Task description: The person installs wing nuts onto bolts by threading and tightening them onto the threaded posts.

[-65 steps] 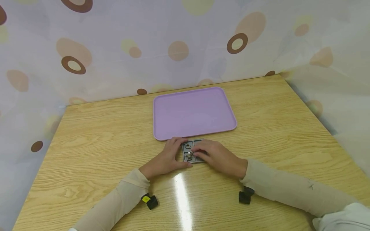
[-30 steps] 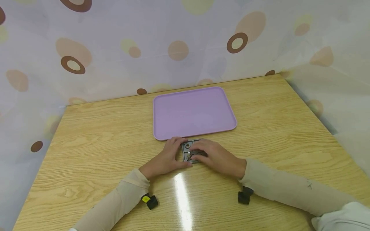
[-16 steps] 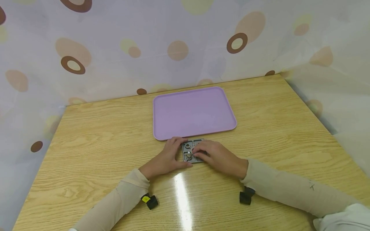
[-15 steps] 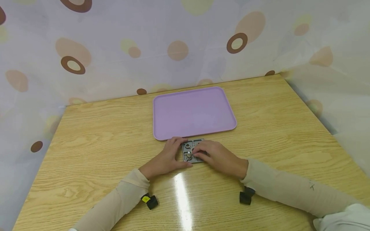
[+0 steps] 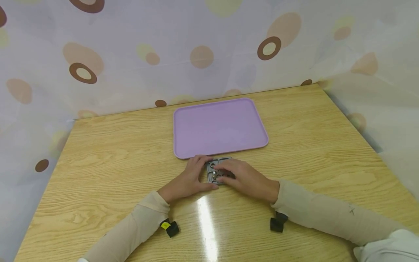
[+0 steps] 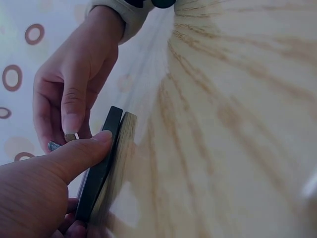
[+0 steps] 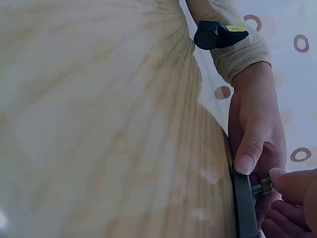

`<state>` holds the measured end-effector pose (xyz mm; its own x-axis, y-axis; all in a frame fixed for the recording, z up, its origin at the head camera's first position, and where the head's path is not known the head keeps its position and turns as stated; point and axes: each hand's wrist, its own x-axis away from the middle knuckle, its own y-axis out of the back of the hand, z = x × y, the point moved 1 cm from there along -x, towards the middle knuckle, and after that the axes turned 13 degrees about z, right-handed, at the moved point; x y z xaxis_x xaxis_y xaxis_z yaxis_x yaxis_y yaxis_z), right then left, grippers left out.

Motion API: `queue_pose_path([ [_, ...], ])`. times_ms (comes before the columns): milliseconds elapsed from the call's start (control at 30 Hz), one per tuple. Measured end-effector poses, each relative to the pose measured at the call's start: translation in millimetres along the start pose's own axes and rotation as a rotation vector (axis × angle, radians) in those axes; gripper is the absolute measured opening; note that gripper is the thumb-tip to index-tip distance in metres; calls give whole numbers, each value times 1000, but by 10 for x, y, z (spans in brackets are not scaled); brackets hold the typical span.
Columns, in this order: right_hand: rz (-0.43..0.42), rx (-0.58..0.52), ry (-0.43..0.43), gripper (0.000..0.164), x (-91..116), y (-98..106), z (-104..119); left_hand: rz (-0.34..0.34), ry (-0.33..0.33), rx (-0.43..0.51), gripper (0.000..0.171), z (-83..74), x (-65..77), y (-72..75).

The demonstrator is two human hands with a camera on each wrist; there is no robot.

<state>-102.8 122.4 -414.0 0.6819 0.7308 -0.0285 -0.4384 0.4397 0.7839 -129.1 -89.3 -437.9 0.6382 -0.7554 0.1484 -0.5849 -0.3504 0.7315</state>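
A small grey metal plate (image 5: pixel 209 179) with recessed compartments and a round hole lies on the wooden table. My left hand (image 5: pixel 186 183) grips its left end, thumb on the near edge and fingers on the far edge. From the plate's near-left part a threaded bolt (image 7: pixel 256 189) stands up, with a brass-coloured nut (image 7: pixel 267 185) on its upper end. The thumb and forefinger of my right hand (image 5: pixel 245 178) are around the nut, the thumb tip touching it in the right wrist view. My right hand partly hides the plate's right half in the head view.
A purple tray (image 5: pixel 219 127) lies just behind the plate, close to its far edge. The wooden table (image 5: pixel 114 156) extends around both hands. A patterned curtain (image 5: pixel 131 54) borders the back and sides. Black wrist cameras hang under both cuffs.
My right thumb and forefinger were pinched closer together half a second ago and are now spread wider around the nut. The left hand, plate and tray stay in place.
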Motion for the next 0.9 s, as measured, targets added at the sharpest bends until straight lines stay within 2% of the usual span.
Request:
queue_pose_path([
  [300,7,-6,35,34,-31,-16,3,9,3,3,84,-8,3,10],
  [900,-2,-1,-20,18,5,21,-30,10,8,11,85,-30,7,19],
])
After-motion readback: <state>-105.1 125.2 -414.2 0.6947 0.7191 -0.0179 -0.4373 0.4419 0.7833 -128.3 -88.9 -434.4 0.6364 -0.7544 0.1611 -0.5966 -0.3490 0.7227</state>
